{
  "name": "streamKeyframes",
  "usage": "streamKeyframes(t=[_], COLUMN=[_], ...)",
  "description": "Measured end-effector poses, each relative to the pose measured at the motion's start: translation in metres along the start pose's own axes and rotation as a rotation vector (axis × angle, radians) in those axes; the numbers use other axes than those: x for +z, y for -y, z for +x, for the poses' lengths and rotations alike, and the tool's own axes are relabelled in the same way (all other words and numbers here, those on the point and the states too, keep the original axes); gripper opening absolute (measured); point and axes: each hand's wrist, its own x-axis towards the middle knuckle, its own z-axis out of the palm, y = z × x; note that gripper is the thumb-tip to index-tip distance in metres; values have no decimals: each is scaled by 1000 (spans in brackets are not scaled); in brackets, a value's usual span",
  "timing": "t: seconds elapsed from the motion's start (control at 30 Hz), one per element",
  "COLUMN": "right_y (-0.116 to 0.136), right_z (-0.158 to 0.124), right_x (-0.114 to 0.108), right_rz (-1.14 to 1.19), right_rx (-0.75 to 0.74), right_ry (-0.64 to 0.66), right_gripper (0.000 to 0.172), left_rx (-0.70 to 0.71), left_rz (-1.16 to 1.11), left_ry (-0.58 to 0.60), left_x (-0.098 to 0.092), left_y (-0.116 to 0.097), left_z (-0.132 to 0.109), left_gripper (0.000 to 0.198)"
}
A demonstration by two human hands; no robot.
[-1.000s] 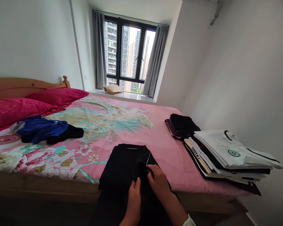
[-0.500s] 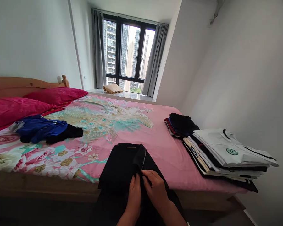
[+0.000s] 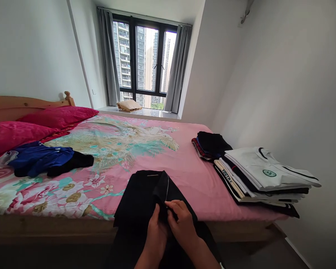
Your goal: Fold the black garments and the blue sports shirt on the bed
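Note:
A black garment (image 3: 141, 194) lies at the near edge of the bed, its lower part hanging over the side. A strip with a thin pale line along its edge runs down the front and lifts at the middle. My left hand (image 3: 156, 229) is closed on that strip from the left, thumb up. From the right, my right hand (image 3: 180, 222) pinches the same strip's edge between thumb and fingers. The fingertips nearly meet, and any small fastener between them is too dark to make out.
A stack of folded clothes (image 3: 271, 186), a white shirt on top, sits on the bed (image 3: 168, 157) at the right. Behind it lies a smaller dark pile (image 3: 214, 144). Crumpled blue and black clothes (image 3: 44, 158) and red pillows (image 3: 61, 116) are at the left.
My view has shifted slightly. The front strip sits lower and flatter now, and my left hand's fingers have curled further behind it. Both hands stay on the garment.

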Motion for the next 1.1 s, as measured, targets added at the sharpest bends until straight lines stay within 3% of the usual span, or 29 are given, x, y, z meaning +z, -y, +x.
streamKeyframes(t=[0.13,0.23,0.43,0.5,0.6,0.67,0.77,0.87,1.0,1.1], right_y=[1,2,-1,-7,-19,-23,-18,0,34,46], right_z=[-2,-8,-21,-28,-47,-62,-81,-79,-28,28], right_x=[-2,-6,-15,-18,-21,-20,-8,17,54,67], right_rz=[65,119,381,428,446,467,540,725,994,1109], right_rx=[31,35,103,148,272,381,459,495,533,557], right_ry=[-14,9,123,33,-272,-366,-151,84,246,230], right_gripper=[37,37,47,42,26,18,17,22,58,73], left_rx=[-31,-15,95,81,42,28,1,10,12,16], left_rz=[66,186,382,433,424,375,334,349,405,444], left_ry=[7,-33,-210,-208,-217,-234,-215,-133,-22,62], left_x=[0,4,15,19,26,34,58,92,139,170], left_y=[3,5,8,8,2,-9,-33,-56,-74,-91], left_z=[-5,-8,-11,-9,-2,5,18,27,32,29], left_gripper=[30,40,44,39,35,38,39,34,25,21])
